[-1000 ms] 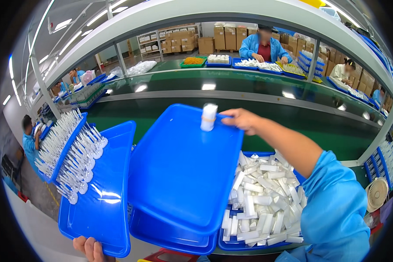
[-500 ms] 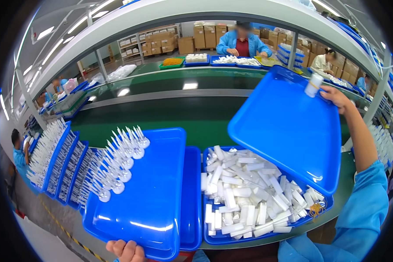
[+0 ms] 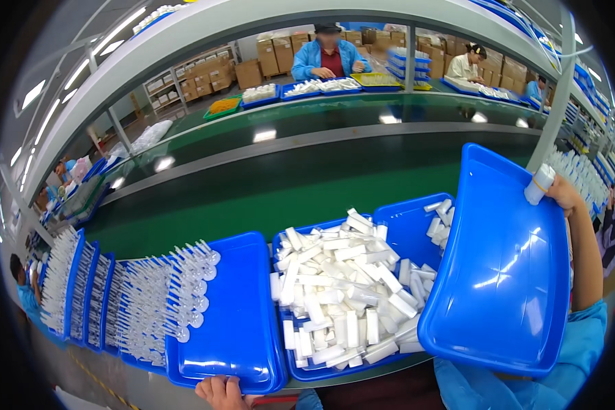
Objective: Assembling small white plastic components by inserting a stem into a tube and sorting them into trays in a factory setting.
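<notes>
My right hand (image 3: 562,194) grips the far right corner of an empty blue tray (image 3: 506,266), held tilted at the right. At that same corner, by my fingers, is a small white bundle (image 3: 540,183) with a yellowish band; how it is held is partly hidden. My left hand (image 3: 220,392) has its fingers curled over the near edge of another blue tray (image 3: 229,307). Rows of clear plastic pieces with upright thin stems (image 3: 160,297) stand along that tray's left side. Between my hands, a heap of short white tubular pieces (image 3: 348,287) fills a third tray.
Behind the raised tray lies another blue tray (image 3: 406,208) with white pieces. Overlapping trays of stemmed pieces (image 3: 65,294) line the left. A green conveyor belt (image 3: 253,195) runs across, and a co-worker (image 3: 329,58) sits beyond it. A grey post (image 3: 553,102) rises at the right.
The raised tray has moved right and down in my right hand, uncovering more of the heap and a tray behind. The left tray has lowered and levelled against the stemmed pieces. My view has shifted.
</notes>
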`<state>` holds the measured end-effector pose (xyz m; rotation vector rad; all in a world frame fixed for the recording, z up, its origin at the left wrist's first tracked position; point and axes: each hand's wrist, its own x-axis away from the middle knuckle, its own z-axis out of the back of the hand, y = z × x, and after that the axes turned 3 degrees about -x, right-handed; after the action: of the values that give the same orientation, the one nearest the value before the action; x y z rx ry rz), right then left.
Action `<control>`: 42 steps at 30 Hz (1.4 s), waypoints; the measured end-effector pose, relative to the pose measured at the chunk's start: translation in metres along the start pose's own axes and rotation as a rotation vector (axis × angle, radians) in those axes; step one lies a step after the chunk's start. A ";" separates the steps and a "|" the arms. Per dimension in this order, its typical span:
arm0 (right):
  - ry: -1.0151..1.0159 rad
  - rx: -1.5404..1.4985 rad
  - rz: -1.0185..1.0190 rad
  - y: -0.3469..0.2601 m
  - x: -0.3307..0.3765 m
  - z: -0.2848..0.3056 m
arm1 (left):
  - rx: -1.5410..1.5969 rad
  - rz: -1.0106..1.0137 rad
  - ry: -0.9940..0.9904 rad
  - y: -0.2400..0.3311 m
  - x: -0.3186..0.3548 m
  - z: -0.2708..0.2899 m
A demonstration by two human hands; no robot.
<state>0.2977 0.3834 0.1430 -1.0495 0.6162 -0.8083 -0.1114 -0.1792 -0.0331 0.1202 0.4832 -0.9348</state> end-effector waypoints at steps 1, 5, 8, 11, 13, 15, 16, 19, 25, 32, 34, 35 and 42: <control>0.044 -0.054 0.009 -0.006 0.018 -0.008 | -0.001 0.020 -0.056 -0.003 0.004 -0.008; 0.035 -0.089 -0.108 0.019 0.043 -0.004 | 0.098 0.020 -0.018 0.007 0.003 0.012; 0.015 0.013 -0.117 0.013 0.064 -0.008 | 0.974 0.169 0.064 0.065 -0.028 0.038; 0.000 -0.073 -0.138 0.012 0.066 -0.020 | 1.942 0.261 -0.522 0.127 -0.067 0.067; -0.027 -0.080 -0.136 0.009 0.071 -0.023 | 2.200 0.066 -1.030 0.159 -0.094 0.077; -0.043 -0.016 -0.120 0.015 0.078 -0.016 | 2.179 -0.170 -1.185 0.182 -0.099 0.066; -0.042 0.042 -0.106 0.019 0.082 -0.012 | 2.045 -0.271 -1.148 0.191 -0.100 0.059; 0.088 -0.198 -0.166 0.019 0.092 -0.008 | 2.076 -0.203 -1.236 0.212 -0.103 0.064; 0.232 -0.970 0.070 0.031 0.134 -0.050 | 2.223 0.347 -1.165 0.219 -0.106 0.072; 0.117 -1.001 -0.047 0.044 0.208 -0.173 | 2.208 0.363 -0.937 0.236 -0.113 0.069; 0.218 -0.987 -0.016 0.034 0.209 -0.182 | 2.203 0.384 -0.970 0.242 -0.113 0.066; 0.239 -1.069 0.021 0.039 0.207 -0.180 | 2.228 0.379 -0.972 0.247 -0.113 0.066; 0.582 -1.038 0.142 0.022 0.188 -0.153 | 2.204 0.034 -1.112 0.262 -0.110 0.055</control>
<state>0.2922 0.1578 0.0515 -1.6740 1.6978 -0.6514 0.0619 0.0420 0.0372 1.4560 -1.7369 -0.9226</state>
